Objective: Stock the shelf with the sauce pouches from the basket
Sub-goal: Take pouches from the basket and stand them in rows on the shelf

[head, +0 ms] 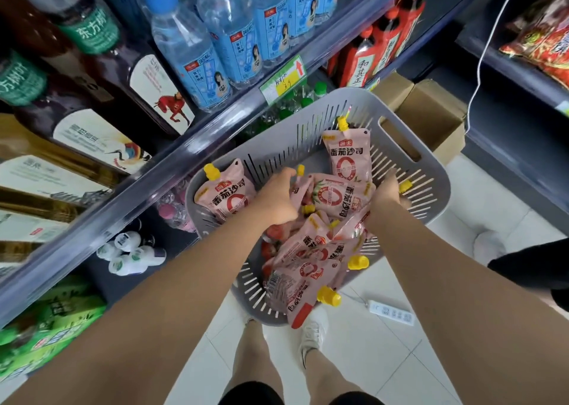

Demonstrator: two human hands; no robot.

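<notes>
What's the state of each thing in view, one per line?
Grey slotted plastic basket: partly filled with pouches.
Pink yellow-capped sauce pouches: capped, piled loosely in basket.
Left hand: grips one pouch.
Right hand: in pile, fingers hidden.
Clear blue-capped water bottles: capped, shelved.

Bright, even light falls around my basket (432,170), with only faint shadows beneath it. Left of it, the bottles (101,75) blur and bow outward; the pouches (346,158) inside look fairly sharp.

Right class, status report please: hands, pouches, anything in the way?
Left hand and right hand both down in basket, fingers curled on sauce pouches. Pouches heaped, none lifted out yet. Nothing blocking the hands.
</notes>
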